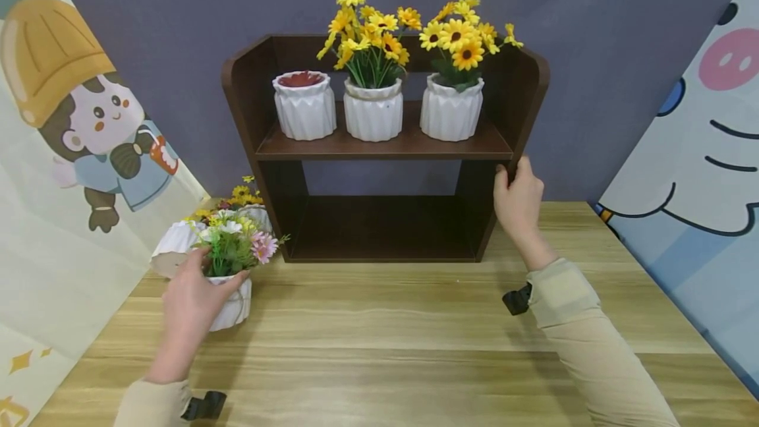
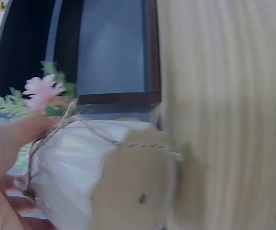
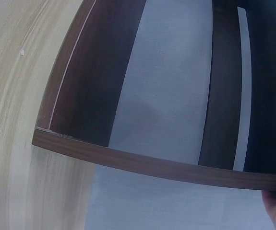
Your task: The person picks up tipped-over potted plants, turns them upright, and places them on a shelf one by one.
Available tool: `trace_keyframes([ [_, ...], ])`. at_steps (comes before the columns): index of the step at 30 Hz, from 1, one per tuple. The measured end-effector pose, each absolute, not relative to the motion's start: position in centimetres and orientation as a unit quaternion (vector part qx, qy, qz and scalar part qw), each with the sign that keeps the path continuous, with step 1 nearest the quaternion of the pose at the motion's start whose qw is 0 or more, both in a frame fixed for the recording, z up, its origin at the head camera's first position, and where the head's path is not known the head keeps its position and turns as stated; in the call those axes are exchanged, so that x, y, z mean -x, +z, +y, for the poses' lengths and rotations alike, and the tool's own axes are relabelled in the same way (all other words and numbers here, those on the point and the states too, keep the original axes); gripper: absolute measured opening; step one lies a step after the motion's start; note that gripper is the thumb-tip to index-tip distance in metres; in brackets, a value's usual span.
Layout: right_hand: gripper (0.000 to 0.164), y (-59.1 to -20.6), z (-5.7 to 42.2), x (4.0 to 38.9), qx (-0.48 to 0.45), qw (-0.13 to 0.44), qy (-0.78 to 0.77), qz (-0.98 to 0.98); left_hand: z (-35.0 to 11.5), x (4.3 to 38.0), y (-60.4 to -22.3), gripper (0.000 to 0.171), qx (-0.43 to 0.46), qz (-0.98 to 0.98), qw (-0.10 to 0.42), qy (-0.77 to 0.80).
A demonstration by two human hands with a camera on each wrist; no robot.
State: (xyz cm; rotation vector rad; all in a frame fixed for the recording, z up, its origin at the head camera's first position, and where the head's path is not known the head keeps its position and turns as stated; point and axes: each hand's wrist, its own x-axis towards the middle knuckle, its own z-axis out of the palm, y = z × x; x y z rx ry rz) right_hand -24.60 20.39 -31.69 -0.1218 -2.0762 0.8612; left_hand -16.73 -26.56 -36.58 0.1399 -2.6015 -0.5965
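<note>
My left hand [image 1: 192, 298] grips a white ribbed flowerpot [image 1: 234, 308] by its upper part, thumb on the near right side. Pink, white and yellow flowers [image 1: 234, 242] with green leaves rise from this pot. The left wrist view shows twine round its rim and the pale underside [image 2: 133, 184] with a small hole, so the pot is tilted. My right hand [image 1: 522, 203] holds the right side panel of a dark brown two-tier shelf [image 1: 385, 150]. Only part of that hand shows at the lower right edge in the right wrist view.
Along the upper tier stand a white pot [image 1: 305, 107] with reddish-brown contents and two pots of yellow flowers, one central [image 1: 373, 111], one right [image 1: 452, 107]. Left of the shelf, a white pot [image 1: 178, 239] lies on its side near more yellow flowers [image 1: 243, 195]. Wooden tabletop [image 1: 379, 341] lies in front.
</note>
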Motion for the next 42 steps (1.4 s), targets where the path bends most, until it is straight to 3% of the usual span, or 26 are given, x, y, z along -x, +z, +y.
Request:
trace_keyframes([
  [6,0.023,-31.8,20.3,24.6,0.046,0.43,0.348,-0.832,-26.4,17.2,-37.9,0.071,-0.056,-0.913,0.291,-0.28],
  [10,0.023,-31.8,20.3,24.6,0.045,0.429,0.35,-0.831,-26.6,17.5,-38.8,0.072,-0.054,-0.892,0.302,-0.332],
  [17,0.023,-31.8,20.4,24.6,0.052,0.425,0.356,-0.831,-27.2,17.6,-39.2,0.072,-0.059,-0.871,0.295,-0.389],
  [27,0.022,-31.9,20.3,24.6,0.051,0.429,0.356,-0.828,-28.6,16.7,-39.2,0.07,-0.03,-0.902,0.238,-0.359],
  [35,0.022,-31.7,20.3,24.6,0.056,0.431,0.354,-0.828,-28.9,16.3,-39.3,0.084,0.012,-0.902,0.255,-0.347],
  [42,0.023,-31.7,20.4,24.6,0.058,0.428,0.358,-0.828,-28.6,16.0,-39.3,0.093,-0.021,-0.891,0.239,-0.386],
])
